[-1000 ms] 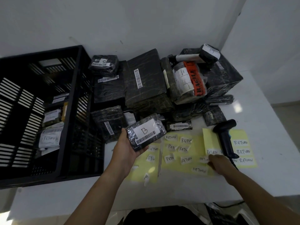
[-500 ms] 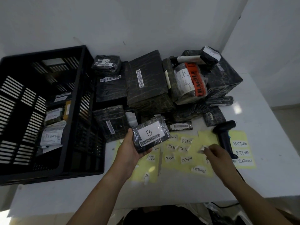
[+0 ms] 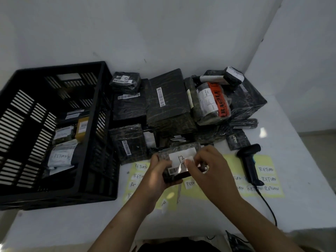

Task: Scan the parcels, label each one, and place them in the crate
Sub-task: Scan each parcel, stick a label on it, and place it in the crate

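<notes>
- Currently I'm gripping one parcel (image 3: 181,149) with my left hand (image 3: 158,174).
- I'm pinching one label (image 3: 189,158) onto it with my right hand (image 3: 211,168).
- I'm seeing one crate (image 3: 94,194) and one scanner (image 3: 250,160).

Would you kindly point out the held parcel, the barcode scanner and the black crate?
held parcel (image 3: 179,155): head view, on its white label.
barcode scanner (image 3: 251,163): head view, on its handle.
black crate (image 3: 63,195): head view, on its near wall.

Handwritten B on the white label (image 3: 177,155), FRAGILE down the orange tape (image 3: 217,100), RETURN on the stickers (image 3: 266,169), RETURN again on the white parcel (image 3: 61,156).
</notes>
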A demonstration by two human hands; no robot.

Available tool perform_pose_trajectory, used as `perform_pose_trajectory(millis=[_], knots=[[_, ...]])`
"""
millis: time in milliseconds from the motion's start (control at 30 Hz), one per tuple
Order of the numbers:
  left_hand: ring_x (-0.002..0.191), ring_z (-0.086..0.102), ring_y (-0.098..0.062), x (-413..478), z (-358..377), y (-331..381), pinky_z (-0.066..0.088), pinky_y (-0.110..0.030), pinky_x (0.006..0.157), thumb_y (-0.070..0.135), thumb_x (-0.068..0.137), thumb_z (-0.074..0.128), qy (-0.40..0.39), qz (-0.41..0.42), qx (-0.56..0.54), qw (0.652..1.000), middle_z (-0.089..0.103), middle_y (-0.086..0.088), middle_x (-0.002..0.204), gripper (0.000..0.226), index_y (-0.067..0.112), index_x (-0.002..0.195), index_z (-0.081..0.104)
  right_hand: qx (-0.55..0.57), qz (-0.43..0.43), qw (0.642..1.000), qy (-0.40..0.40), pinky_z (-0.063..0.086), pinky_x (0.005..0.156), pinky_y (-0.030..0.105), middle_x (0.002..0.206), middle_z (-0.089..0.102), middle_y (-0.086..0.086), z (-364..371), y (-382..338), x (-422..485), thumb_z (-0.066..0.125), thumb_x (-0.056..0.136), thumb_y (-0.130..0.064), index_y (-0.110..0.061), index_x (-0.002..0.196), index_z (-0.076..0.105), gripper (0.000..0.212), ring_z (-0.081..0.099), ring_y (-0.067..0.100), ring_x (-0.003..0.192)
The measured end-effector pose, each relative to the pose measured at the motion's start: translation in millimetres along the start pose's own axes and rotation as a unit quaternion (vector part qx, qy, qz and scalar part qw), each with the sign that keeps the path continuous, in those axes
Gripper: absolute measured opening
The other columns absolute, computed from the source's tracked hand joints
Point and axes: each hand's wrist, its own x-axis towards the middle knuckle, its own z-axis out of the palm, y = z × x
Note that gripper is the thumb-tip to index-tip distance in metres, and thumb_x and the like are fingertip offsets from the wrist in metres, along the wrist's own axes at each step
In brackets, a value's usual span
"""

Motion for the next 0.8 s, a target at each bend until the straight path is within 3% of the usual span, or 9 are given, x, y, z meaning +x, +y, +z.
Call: perform_pose_trajectory(millis=[167,367,467,600,733,800], knots=[[0.096,0.073,-0.028,-8.3,-1.8,2.0,0.056,-0.037,0.074,0.028,0.106,0.046,-0.014,0.014,0.020,1.000,0.066,-0.014,0.115,0.012,0.019,0.112,0.049,-0.021,0.005,0.999,0.027,0.043,0.064,0.021,0.082,0.045,-0.014,2.6,-7.0,9.2,0.066,0.086,-0.040,-0.024,0.065,0.048,0.032,0.051,0.006,0.074],[0.100,0.073,-0.024,-10.5,-7.8,-4.7,0.057,-0.031,0.072,0.034,0.103,0.054,-0.027,0.011,0.038,0.999,0.061,-0.014,0.131,0.062,0.019,0.157,0.027,-0.042,-0.005,0.998,0.038,0.050,0.063,0.032,0.083,0.046,-0.013,10.2,-8.3,11.1,0.066,0.084,-0.043,-0.024,0.066,0.050,0.031,0.052,0.006,0.075],[0.102,0.072,-0.025,-14.3,-6.5,-3.3,0.057,-0.031,0.075,0.030,0.103,0.056,-0.031,0.020,0.044,0.998,0.065,-0.010,0.126,0.060,0.022,0.156,0.030,-0.058,-0.017,0.998,0.033,0.048,0.063,0.032,0.081,0.045,-0.013,12.0,-6.5,10.7,0.068,0.084,-0.041,-0.024,0.065,0.048,0.033,0.050,0.007,0.071],[0.101,0.073,-0.018,-19.4,-1.7,2.0,0.056,-0.026,0.073,0.026,0.099,0.062,-0.048,0.055,0.088,0.993,0.071,-0.002,0.116,0.038,0.019,0.134,0.049,-0.075,-0.018,0.996,0.044,0.046,0.062,0.033,0.079,0.047,-0.009,11.9,-4.6,9.4,0.072,0.084,-0.036,-0.022,0.063,0.048,0.034,0.049,0.010,0.068],[0.102,0.073,-0.015,-18.8,1.1,0.1,0.056,-0.023,0.073,0.027,0.095,0.069,-0.049,0.064,0.110,0.991,0.073,0.002,0.118,0.064,0.017,0.149,0.036,-0.059,-0.003,0.997,0.051,0.045,0.062,0.030,0.079,0.046,-0.011,11.5,-4.9,8.5,0.070,0.086,-0.036,-0.020,0.065,0.052,0.032,0.049,0.008,0.069],[0.102,0.073,-0.014,-17.0,1.4,-1.6,0.057,-0.023,0.074,0.024,0.095,0.070,-0.043,0.067,0.120,0.990,0.072,0.000,0.120,0.063,0.016,0.149,0.037,-0.052,0.001,0.997,0.049,0.044,0.062,0.028,0.079,0.046,-0.011,10.7,-5.3,8.3,0.070,0.086,-0.037,-0.022,0.065,0.052,0.031,0.050,0.008,0.070]])
